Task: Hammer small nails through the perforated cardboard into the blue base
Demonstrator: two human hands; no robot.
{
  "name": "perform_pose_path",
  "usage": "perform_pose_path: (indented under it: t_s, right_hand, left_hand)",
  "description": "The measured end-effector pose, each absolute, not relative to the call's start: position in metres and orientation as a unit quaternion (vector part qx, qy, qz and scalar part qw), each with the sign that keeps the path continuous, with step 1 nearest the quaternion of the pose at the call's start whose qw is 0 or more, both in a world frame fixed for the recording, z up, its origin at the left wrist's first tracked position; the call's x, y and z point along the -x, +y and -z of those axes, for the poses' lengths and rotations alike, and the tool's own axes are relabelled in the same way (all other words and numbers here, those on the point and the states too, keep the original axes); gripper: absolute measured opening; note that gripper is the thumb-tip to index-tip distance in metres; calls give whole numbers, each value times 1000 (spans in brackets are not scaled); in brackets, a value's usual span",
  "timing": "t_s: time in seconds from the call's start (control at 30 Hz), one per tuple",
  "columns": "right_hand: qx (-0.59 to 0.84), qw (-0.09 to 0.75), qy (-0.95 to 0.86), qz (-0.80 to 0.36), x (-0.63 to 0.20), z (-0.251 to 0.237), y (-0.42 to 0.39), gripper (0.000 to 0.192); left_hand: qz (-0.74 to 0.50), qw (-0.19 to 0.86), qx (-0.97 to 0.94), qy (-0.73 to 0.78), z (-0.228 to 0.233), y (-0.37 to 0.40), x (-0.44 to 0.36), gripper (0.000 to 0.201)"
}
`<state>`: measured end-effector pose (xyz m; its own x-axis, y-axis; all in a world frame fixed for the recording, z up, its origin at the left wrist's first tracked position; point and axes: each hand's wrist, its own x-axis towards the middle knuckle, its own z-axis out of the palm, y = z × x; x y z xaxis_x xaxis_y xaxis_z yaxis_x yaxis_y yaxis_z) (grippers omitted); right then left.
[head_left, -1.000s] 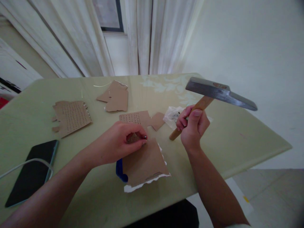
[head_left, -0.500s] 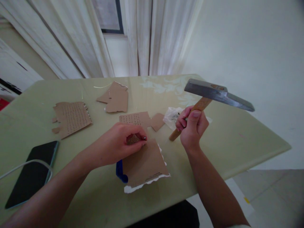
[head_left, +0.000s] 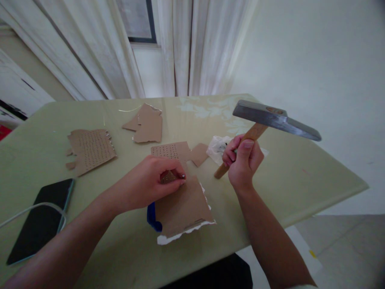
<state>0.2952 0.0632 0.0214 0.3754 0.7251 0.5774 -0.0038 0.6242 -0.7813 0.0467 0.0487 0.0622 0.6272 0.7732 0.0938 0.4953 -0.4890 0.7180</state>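
Observation:
My right hand grips the wooden handle of a hammer, whose steel head is raised above the table's right side. My left hand pinches a small nail upright on a torn piece of brown cardboard. That cardboard lies on a white sheet and a blue object near the front edge. The hammer head sits well to the right of and above the nail.
On the pale green table lie a perforated cardboard piece at left, another behind my left hand, plain scraps farther back, a clear plastic bag, and a black phone with a white cable. Curtains hang behind.
The hammer head has dipped slightly and drifted a little left. My left hand stays put on the nail.

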Motion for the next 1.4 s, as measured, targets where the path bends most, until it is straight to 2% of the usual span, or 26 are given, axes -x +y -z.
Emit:
perform_pose_path:
  t_s: [0.4, 0.5, 0.57, 0.63, 0.73, 0.87, 1.1, 1.17, 1.3, 1.4]
  right_hand:
    - [339, 745, -510, -264, -292, -19, 63, 53]
    - [338, 719, -540, -277, -295, -18, 56, 53]
    - [375, 658, -583, -295, -304, -24, 46, 51]
    - [440, 548, -646, -299, -316, -38, 33, 48]
    - [506, 360, -757, -200, -328, -72, 9, 50]
    - [554, 204, -798, -120, -323, -112, -15, 48]
    - [582, 71, -806, -78, -306, -126, -33, 41]
    - [588, 68, -804, -65, -305, -131, -36, 41]
    - [601, 117, -789, -47, -303, -135, -39, 43]
    - [605, 103, -788, -58, -300, -126, -39, 41]
  left_hand:
    - [-224, 308, -851, 361, -53, 50, -50, 8]
    - [-223, 329, -844, 360, -50, 52, -51, 12]
    - [-221, 362, -833, 356, -47, 55, -52, 16]
    - [-218, 390, -824, 349, -44, 57, -52, 18]
    - [-220, 415, -814, 342, -39, 60, -52, 20]
    - [-236, 418, -817, 319, -38, 62, -52, 14]
    - [-249, 339, -865, 273, -42, 66, -52, 13]
    - [-255, 336, -865, 270, -42, 66, -52, 13]
    - [-256, 325, -869, 271, -42, 67, -52, 12]
    - [-255, 321, -871, 271, -41, 68, -52, 12]
